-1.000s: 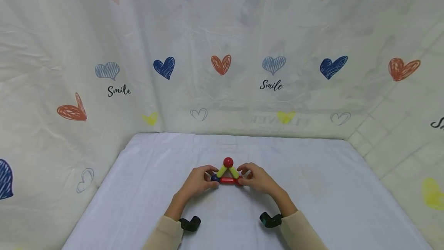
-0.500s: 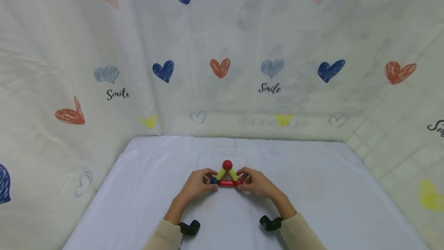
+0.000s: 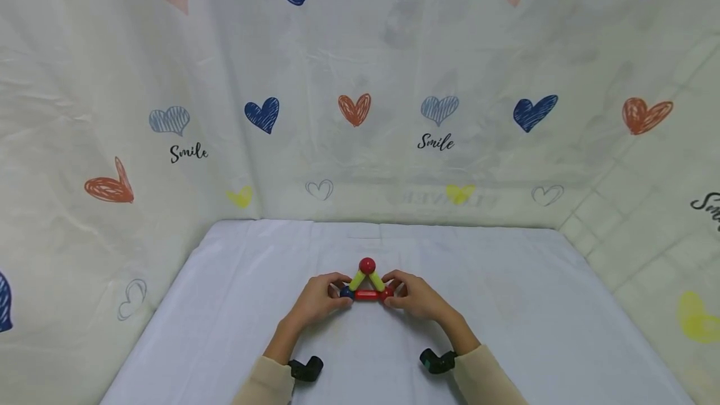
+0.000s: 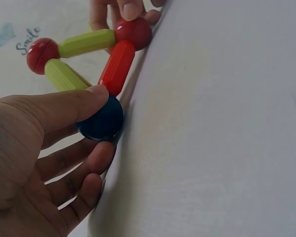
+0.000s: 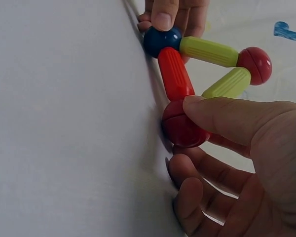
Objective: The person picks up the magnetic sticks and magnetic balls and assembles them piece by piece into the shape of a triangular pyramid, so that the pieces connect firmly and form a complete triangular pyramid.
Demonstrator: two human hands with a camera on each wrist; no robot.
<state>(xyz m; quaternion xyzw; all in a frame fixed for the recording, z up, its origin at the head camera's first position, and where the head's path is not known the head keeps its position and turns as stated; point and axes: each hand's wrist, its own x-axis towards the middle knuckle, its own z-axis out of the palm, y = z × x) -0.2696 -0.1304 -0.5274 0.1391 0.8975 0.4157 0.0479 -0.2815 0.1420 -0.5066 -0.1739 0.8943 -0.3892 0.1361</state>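
A triangle of toy rods and balls stands upright on the white cloth, a red ball [image 3: 367, 265] at its top. Two yellow-green rods slope down from it; one yellow-green rod [image 4: 89, 43] shows fully in the left wrist view. Along the bottom runs a red rod [image 5: 175, 73] between a blue ball [image 4: 102, 121] and a second red ball [image 5: 182, 126]. My left hand [image 3: 317, 297] pinches the blue ball with thumb and fingers. On the other side my right hand [image 3: 420, 297] pinches the lower red ball, its thumb near the rod's end.
The white cloth [image 3: 506, 317] covers the table, whose back edge meets a hanging sheet [image 3: 315, 161] printed with hearts and "Smile". Black wrist cameras, such as the left one [image 3: 307, 369], jut inward from both wrists above the cloth.
The head view has shifted slightly. Both hands keep their places at the lower balls, and the triangle stays upright between them.
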